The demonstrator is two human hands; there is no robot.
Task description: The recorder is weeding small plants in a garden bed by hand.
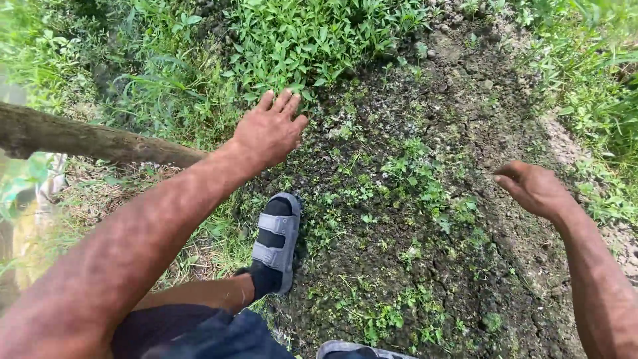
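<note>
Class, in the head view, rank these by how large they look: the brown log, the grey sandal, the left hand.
1. brown log
2. grey sandal
3. left hand
Sandal and hand look close, so their order is unsure.

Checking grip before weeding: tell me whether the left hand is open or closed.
Open: the left hand is spread flat, fingers extended toward the leafy plants, holding nothing.

Cracked dark soil (pixel 505 266), low green weeds (pixel 319 36) (densest up top), fallen log (pixel 86 139)
</note>
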